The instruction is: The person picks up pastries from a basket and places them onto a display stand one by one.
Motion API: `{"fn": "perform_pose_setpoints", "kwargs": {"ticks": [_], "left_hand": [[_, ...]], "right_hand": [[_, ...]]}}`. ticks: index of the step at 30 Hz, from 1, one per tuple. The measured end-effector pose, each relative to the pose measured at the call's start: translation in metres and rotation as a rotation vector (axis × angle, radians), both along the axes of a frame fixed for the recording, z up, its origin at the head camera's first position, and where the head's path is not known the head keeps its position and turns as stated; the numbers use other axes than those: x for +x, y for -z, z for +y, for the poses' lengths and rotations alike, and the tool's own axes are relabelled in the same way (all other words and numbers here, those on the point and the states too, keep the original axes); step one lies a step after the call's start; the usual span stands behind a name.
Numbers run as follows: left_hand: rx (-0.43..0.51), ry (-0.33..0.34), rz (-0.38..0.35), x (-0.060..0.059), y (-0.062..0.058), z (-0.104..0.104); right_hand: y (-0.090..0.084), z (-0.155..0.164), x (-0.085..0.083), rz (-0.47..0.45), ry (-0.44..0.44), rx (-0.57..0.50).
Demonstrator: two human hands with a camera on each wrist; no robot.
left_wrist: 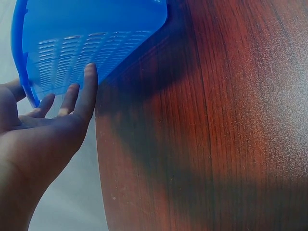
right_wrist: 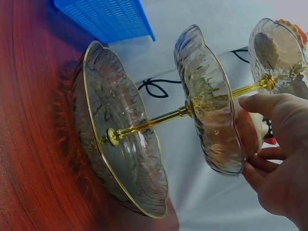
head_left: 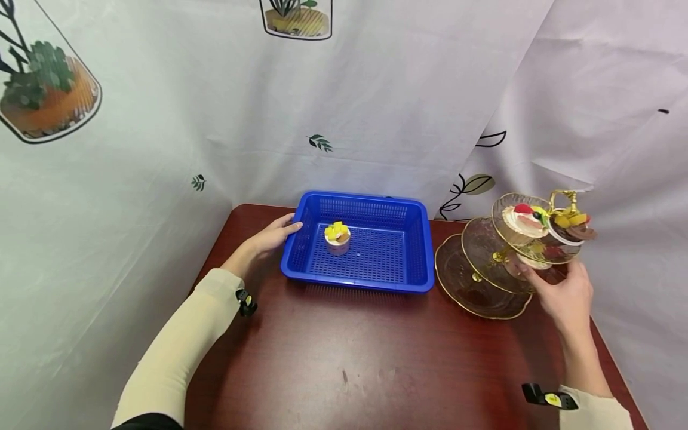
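A blue plastic basket (head_left: 357,285) stands on the table, and one cupcake with yellow cubes on top (head_left: 337,237) sits inside it, left of its middle. My left hand (head_left: 273,234) holds the basket's left rim; in the left wrist view its fingers (left_wrist: 86,91) lie along the slotted outer wall. On the right is a three-tier glass stand (head_left: 484,306) with gold edges and a gold post. My right hand (head_left: 571,294) reaches in at the middle tier (right_wrist: 207,86) and grips a cream-topped cupcake (right_wrist: 248,132) between thumb and fingers. The hand partly hides that cupcake.
Fruit-topped cupcakes (head_left: 524,224) crowd the stand's top tier, one of them with chocolate-brown topping (head_left: 570,227). Close behind the dark red wooden table (head_left: 365,364) hangs a pale printed cloth (head_left: 376,119). The basket's right side stands close to the bottom tier.
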State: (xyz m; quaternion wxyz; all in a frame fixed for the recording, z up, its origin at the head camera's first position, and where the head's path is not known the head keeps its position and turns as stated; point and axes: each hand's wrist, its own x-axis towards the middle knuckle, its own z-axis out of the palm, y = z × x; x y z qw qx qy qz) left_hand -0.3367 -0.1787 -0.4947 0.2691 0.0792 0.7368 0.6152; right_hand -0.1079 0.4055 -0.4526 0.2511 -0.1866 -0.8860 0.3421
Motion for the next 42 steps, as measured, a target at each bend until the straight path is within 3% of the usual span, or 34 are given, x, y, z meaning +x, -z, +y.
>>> {"fn": "perform_pose_setpoints", "kwargs": {"ticks": [8,14,29,36,42], "left_hand": [[0.010,-0.004,0.003,-0.001,0.000,0.000],[0.005,0.005,0.012,-0.001,-0.001,0.000],[0.012,-0.004,-0.007,0.000,-0.001,0.001],[0.005,0.000,-0.005,0.001,-0.001,0.001],[0.008,-0.008,-0.005,0.000,0.001,0.001]], "right_hand": [[-0.003,-0.002,0.009,-0.024,0.060,-0.008],[-0.006,-0.007,0.018,0.009,0.081,-0.018],[-0.007,-0.038,0.036,0.113,0.056,-0.032],[-0.008,-0.053,0.037,0.107,0.025,-0.031],[-0.007,-0.068,0.033,0.164,-0.025,-0.043]]}}
